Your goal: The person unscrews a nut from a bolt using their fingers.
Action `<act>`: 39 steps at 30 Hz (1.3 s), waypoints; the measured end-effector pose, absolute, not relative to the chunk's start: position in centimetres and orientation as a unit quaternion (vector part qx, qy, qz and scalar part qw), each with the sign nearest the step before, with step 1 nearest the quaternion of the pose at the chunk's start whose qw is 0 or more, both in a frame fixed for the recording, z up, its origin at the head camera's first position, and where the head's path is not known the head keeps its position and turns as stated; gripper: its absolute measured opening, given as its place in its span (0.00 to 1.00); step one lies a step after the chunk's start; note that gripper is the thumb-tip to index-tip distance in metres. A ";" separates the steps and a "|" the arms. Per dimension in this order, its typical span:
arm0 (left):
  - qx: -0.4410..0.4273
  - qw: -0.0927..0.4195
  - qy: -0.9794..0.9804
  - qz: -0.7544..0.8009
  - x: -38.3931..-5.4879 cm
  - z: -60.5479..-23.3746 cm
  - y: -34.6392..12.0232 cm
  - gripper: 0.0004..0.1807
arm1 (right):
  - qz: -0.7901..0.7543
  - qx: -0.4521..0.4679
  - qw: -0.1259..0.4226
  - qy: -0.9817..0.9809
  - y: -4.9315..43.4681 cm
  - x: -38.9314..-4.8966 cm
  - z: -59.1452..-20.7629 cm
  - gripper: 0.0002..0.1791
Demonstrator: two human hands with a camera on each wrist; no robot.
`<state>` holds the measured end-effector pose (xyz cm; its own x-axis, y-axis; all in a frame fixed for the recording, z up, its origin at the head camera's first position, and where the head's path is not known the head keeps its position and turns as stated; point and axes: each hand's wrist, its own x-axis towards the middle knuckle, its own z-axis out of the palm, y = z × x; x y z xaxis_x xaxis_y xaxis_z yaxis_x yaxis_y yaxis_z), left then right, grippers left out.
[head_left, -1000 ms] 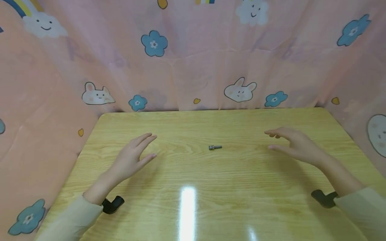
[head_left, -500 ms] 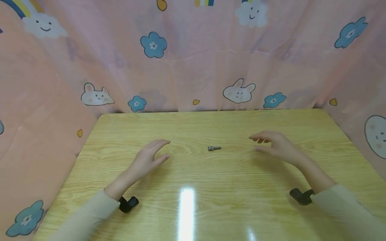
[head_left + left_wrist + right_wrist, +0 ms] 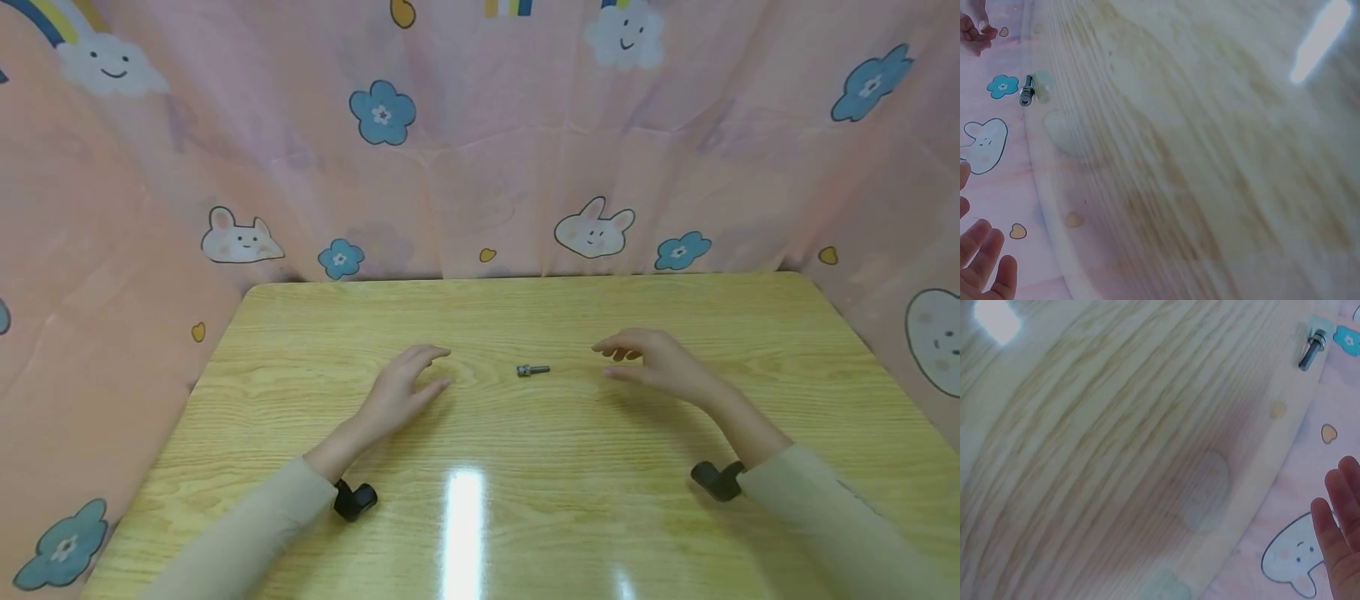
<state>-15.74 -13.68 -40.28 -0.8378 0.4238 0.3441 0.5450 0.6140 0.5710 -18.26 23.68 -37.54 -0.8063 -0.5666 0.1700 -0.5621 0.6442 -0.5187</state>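
A small metal bolt (image 3: 533, 370) lies on its side on the wooden table, its thicker head end to the left and a nut or washer seeming to sit by the head. My left hand (image 3: 399, 392) hovers left of it, fingers extended and thumb apart, holding nothing. To the bolt's right hovers my right hand (image 3: 656, 363), its fingers loosely bent and also holding nothing. Both hands are apart from the bolt. In the left wrist view the bolt (image 3: 1027, 91) shows beyond my fingers (image 3: 986, 256); the right wrist view shows the bolt (image 3: 1313, 349) too.
The wood-grain table (image 3: 570, 500) has a bright light reflection near its front. A pink curtain (image 3: 480, 167) printed with flowers, clouds and rabbits stands around its back and sides. Black wrist cameras (image 3: 355, 500) hang below both beige sleeves (image 3: 247, 533).
Both hands have moved inward toward the bolt, the left one to the right and the right one to the left. The bolt stays where it was on the table.
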 end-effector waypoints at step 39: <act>-0.251 -0.015 -0.899 -0.358 -18.8 -41.8 -5.1 0.16 | -0.312 -0.302 0.079 0.897 16.9 -21.6 -40.4 0.18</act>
<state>-18.83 -5.10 -41.84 -0.8739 0.4615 0.1528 0.4401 0.6173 0.6522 -21.56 16.94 -40.36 -0.8049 -0.5917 0.0462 -0.4930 0.6232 -0.6071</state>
